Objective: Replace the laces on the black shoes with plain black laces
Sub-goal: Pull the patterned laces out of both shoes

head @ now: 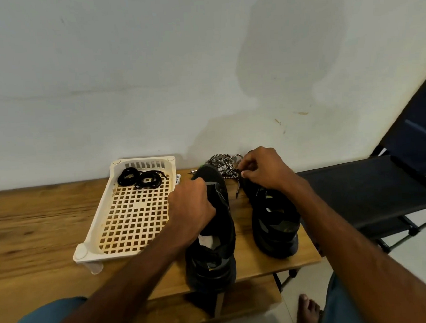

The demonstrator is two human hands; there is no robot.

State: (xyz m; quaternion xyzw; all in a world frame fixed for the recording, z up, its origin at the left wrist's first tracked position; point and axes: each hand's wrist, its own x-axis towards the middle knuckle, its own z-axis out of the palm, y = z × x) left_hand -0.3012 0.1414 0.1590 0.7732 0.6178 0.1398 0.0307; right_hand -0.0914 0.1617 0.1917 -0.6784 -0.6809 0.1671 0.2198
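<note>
Two black shoes stand on the wooden table (pixel 35 224), toes toward the wall. My left hand (pixel 190 208) grips the left shoe (pixel 213 249) at its upper middle. My right hand (pixel 265 170) pinches a black-and-white patterned lace (pixel 230 171) at the toe end of the right shoe (pixel 274 227). A loose heap of the same patterned lace (pixel 219 161) lies by the wall beyond the shoes. Two coils of plain black laces (pixel 142 179) lie at the far end of the cream perforated tray (pixel 125 218).
A black folding rack (pixel 373 193) stands to the right of the table, close to the right shoe. The white wall rises right behind the table. A bare foot (pixel 308 311) rests on the floor below the table's front edge.
</note>
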